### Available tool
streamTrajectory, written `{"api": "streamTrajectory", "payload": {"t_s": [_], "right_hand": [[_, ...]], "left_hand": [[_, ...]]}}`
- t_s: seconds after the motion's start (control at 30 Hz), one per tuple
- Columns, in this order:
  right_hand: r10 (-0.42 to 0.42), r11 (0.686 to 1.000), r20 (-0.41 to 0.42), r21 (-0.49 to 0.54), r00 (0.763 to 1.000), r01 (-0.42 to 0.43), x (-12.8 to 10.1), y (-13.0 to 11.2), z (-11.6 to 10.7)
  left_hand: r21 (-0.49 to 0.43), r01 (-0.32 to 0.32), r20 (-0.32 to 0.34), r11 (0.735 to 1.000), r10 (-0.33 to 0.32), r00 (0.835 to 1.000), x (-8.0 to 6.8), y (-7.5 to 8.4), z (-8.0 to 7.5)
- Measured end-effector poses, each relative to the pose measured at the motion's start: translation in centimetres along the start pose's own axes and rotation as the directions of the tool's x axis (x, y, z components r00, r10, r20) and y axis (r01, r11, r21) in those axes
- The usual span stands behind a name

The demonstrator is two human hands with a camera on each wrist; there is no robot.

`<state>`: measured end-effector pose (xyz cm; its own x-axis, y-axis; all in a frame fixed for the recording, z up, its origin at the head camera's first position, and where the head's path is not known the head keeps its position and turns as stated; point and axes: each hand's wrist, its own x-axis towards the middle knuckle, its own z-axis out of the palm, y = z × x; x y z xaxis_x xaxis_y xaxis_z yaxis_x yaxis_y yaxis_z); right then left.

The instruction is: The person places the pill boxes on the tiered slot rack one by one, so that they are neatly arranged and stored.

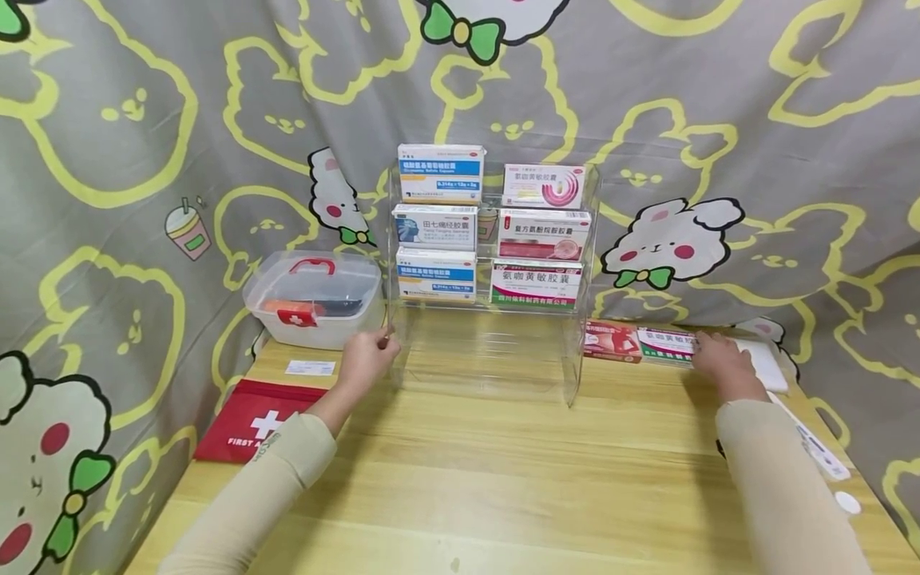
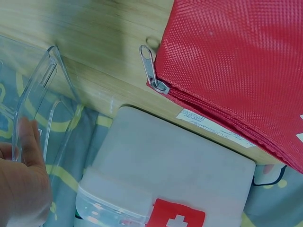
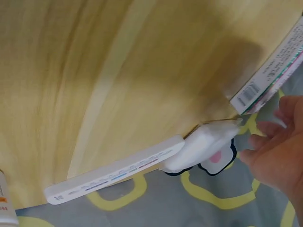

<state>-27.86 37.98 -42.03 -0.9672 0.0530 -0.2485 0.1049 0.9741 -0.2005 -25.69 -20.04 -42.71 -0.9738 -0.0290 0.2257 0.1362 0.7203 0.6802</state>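
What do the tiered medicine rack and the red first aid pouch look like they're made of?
The tiered rack looks like clear acrylic or a similar hard plastic: the table and curtain show through it and its edges shine. The left hand holds its side. The red pouch looks like woven nylon or polyester, with a visible mesh weave and a metal zip pull.

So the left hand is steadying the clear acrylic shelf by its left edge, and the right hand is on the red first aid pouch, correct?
Not quite. The left hand does hold the clear acrylic shelf by its left edge, but the right hand rests on a green-and-white medicine box at the table's right. The head view shows the red first aid pouch lying untouched at the left.
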Motion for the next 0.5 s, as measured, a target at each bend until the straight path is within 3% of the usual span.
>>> {"api": "streamTrajectory", "payload": {"t_s": [0.3,0.5], "right_hand": [[-0.044,0.998,0.091,-0.035,0.995,0.047,0.0,0.7,0.0],[-0.068,0.997,0.088,-0.040,0.994,0.072,0.1,1.0,-1.4]], "left_hand": [[0.015,-0.014,-0.014,1.000,0.015,1.000,-0.1,0.0,0.2],[0.007,-0.003,-0.031,1.000,0.003,1.000,-0.1,0.1,0.1]]}}
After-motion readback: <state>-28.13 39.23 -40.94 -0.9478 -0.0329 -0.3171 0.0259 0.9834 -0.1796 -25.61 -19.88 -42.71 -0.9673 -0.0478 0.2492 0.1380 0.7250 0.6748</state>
